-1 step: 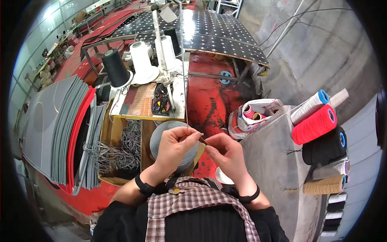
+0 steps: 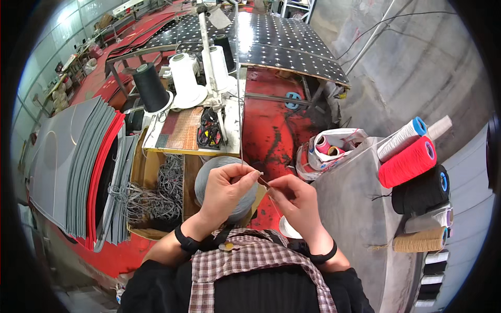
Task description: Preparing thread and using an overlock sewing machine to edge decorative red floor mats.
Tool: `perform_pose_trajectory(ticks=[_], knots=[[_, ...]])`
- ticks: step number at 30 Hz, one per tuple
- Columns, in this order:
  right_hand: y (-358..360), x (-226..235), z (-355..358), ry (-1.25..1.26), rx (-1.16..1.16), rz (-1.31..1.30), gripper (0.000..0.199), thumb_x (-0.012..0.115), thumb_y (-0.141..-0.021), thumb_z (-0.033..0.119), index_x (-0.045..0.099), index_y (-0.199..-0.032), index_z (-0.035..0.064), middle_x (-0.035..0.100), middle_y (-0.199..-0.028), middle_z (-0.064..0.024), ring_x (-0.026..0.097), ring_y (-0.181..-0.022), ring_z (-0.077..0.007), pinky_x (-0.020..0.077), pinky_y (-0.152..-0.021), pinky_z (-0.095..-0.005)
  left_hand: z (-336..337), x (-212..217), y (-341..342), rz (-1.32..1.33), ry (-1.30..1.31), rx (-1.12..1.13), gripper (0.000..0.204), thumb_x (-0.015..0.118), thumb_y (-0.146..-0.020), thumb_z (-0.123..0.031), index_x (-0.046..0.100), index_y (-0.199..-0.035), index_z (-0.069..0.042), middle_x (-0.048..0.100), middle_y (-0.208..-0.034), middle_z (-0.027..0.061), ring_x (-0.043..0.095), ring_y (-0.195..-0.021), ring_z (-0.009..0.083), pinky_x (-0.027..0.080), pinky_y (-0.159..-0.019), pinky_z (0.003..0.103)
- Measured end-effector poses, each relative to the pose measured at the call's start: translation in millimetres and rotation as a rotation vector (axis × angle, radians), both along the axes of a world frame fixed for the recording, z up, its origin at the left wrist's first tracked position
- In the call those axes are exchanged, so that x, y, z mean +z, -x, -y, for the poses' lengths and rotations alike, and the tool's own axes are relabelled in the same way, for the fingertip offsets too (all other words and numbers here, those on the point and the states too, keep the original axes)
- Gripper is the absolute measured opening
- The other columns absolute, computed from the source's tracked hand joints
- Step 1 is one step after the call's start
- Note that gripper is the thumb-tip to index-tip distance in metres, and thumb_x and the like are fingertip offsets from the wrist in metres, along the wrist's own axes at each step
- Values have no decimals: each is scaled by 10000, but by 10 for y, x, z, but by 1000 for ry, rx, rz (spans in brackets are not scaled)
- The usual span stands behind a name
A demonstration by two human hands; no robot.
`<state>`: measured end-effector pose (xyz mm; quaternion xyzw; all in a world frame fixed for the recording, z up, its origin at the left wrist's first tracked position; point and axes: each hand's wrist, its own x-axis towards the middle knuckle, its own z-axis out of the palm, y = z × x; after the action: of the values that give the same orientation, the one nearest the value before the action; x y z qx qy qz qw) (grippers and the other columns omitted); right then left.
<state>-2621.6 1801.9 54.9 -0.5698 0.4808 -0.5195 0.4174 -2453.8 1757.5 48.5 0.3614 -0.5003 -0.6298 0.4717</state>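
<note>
Both your hands meet at chest height: left hand (image 2: 225, 189) pinches a thin thread (image 2: 240, 104) at its fingertips, right hand (image 2: 296, 202) pinches a small brown piece (image 2: 264, 182) just beside them. Nothing's shifted between frames, so you're holding steady. Grey yarn cone (image 2: 209, 180) sits right behind your left fingers.

Both hands raised before the chest, left hand (image 2: 225, 189) and right hand (image 2: 296, 201) pinching, fingertips nearly meeting.
</note>
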Motion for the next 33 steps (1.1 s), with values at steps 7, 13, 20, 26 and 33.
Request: perform_pose_trajectory(ticks=[7, 13, 20, 26, 33], knots=[[-28, 70, 58, 416, -152, -366, 119, 668, -780, -13, 671, -894, 19, 613, -787, -88, 615, -676, -206, 480, -580, -282, -16, -43, -27, 229, 271, -15, 123, 664, -845, -76, 673, -869, 44, 586, -694, -1, 498, -650, 41, 389, -564, 211], [-67, 84, 80, 409, -130, -398, 116, 678, -769, -8, 675, -882, 13, 622, -785, -95, 621, -676, -221, 487, -573, -291, -15, -15, -95, 249, 307, -67, 130, 669, -839, -88, 670, -874, 38, 547, -671, 11, 472, -632, 58, 372, -558, 235], [10, 196, 91, 520, -159, -755, 68, 684, -752, 85, 653, -812, 77, 606, -799, -45, 573, -731, -224, 424, -686, -344, -24, 51, -117, 409, 353, -97, 125, 656, -850, -102, 664, -877, 20, 515, -652, 16, 448, -609, 80, 366, -558, 250], [12, 194, 144, 469, -79, -657, 69, 660, -764, 62, 621, -819, 75, 584, -851, -48, 569, -749, -244, 431, -673, -341, -36, 75, -144, 492, 519, -118, 79, 664, -833, -59, 649, -849, 17, 445, -652, -13, 410, -602, 74, 319, -535, 241], [8, 106, 67, -300, 225, 46, 90, 572, -917, 90, 578, -930, 1, 597, -735, 3, 529, -637, -28, 430, -557, -203, -53, 40, -179, 370, 454, -17, 70, 660, -832, -52, 653, -843, 17, 462, -670, -24, 409, -607, 48, 311, -527, 225]])
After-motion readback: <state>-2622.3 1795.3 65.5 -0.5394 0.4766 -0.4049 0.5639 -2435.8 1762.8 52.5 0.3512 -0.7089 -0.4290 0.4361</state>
